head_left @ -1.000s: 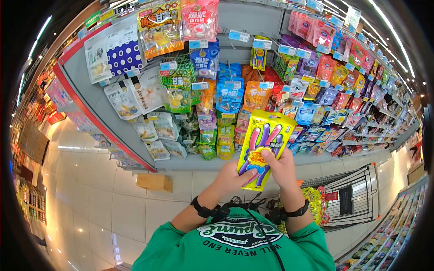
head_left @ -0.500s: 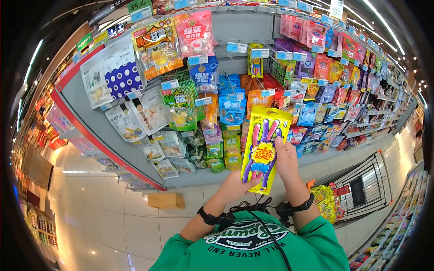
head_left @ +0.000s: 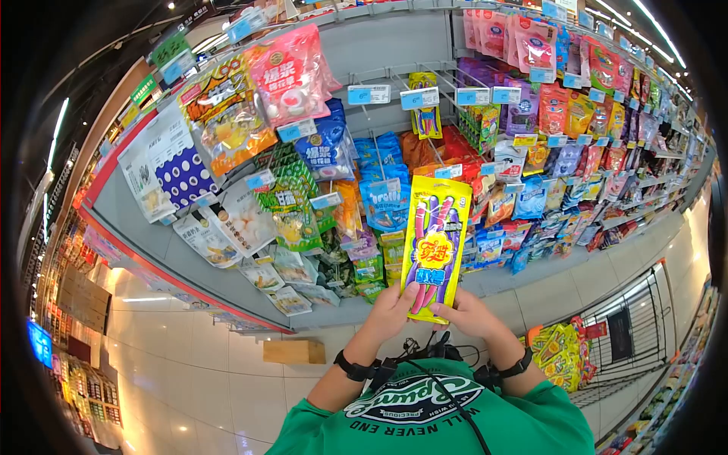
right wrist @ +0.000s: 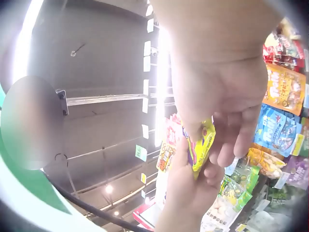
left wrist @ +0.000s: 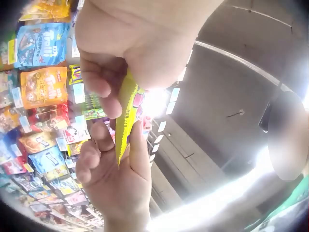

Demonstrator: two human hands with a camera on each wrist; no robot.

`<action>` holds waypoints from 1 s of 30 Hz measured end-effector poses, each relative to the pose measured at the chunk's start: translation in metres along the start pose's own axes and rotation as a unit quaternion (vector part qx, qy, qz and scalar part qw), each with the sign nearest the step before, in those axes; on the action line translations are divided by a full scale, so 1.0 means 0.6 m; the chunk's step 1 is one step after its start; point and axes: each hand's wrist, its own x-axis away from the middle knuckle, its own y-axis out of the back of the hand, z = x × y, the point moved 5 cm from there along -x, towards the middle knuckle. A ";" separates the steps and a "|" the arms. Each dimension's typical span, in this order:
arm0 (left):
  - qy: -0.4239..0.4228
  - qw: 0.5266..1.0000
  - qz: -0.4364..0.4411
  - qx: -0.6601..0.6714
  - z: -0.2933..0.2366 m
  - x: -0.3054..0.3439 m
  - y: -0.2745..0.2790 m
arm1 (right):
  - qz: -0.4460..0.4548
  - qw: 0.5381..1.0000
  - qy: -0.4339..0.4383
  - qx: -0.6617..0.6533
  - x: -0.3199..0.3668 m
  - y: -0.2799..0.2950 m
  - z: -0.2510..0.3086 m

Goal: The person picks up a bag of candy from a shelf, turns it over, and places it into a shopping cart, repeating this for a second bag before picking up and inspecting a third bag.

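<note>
– Right hand [head_left: 469, 312] now sits lower, at the bottom edge of the yellow gummy bag [head_left: 434, 244], beside left hand [head_left: 390, 311]; why?
– Both pinch its lower corners, keeping it upright, front readable, before the candy shelf [head_left: 402, 45]

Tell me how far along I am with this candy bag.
Done: the bag seems off the rack. In hand: left hand and right hand pinch its bottom edge. Left: it is not in the cart, which holds other packs.
</note>
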 end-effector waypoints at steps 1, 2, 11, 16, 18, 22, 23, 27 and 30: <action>-0.037 0.997 -0.025 -0.060 -0.005 -0.026 -0.003 | -0.022 0.999 0.013 -0.019 -0.011 0.022 0.002; -0.073 0.989 -0.048 -0.119 -0.013 -0.053 -0.008 | -0.044 0.998 0.025 -0.039 -0.022 0.046 0.005; -0.069 0.952 -0.114 -0.277 -0.051 -0.290 -0.058 | -0.045 0.998 0.030 -0.028 -0.147 0.271 0.024; -0.026 0.947 -0.124 -0.293 -0.045 -0.359 -0.072 | -0.035 0.998 0.027 -0.039 -0.183 0.341 0.028; -0.022 0.952 -0.120 -0.281 -0.050 -0.373 -0.080 | -0.035 0.998 0.021 -0.057 -0.190 0.357 0.035; -0.029 0.977 -0.095 -0.189 -0.034 -0.390 -0.076 | -0.010 0.997 0.028 -0.065 -0.202 0.381 0.046; -0.060 0.983 -0.078 -0.156 -0.035 -0.392 -0.075 | -0.002 0.998 0.031 -0.063 -0.204 0.384 0.046; -0.032 0.992 -0.036 -0.115 -0.045 -0.386 -0.067 | 0.005 0.998 0.035 -0.058 -0.206 0.392 0.051; 0.038 0.994 0.017 -0.104 -0.026 -0.381 -0.059 | 0.017 0.998 0.032 -0.057 -0.203 0.392 0.049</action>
